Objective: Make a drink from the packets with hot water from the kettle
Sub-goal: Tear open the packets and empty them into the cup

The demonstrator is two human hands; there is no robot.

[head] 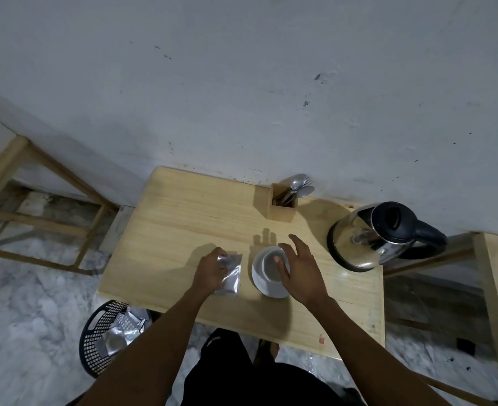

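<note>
My left hand [211, 266] is closed on a silver packet [229, 273] at the near-centre of the tabletop [183, 218], fingers curled over its upper edge while the foil rests flat against the wood. My right hand [299, 269] hangs spread and empty over the white cup [267, 275], fingers splayed above its right rim, thumb tip over the bowl, gripping nothing. The cup stands just beside the packet, to its right, and whether it already holds powder or liquid I cannot tell; its inside only looks grey. Beyond my right hand the steel kettle [365, 238] sits on its base at the right edge of the tabletop, lid down, handle turned away to the right. Spoons stand in a wooden holder [283, 205] at the back by the wall. On the floor to my left, a black basket [101, 338] holds crumpled foil wrappers. By my reading, the packet stage is in hand: the next move calls for both hands to lift and tear this packet and tip it into the cup, before the kettle is touched.
</note>
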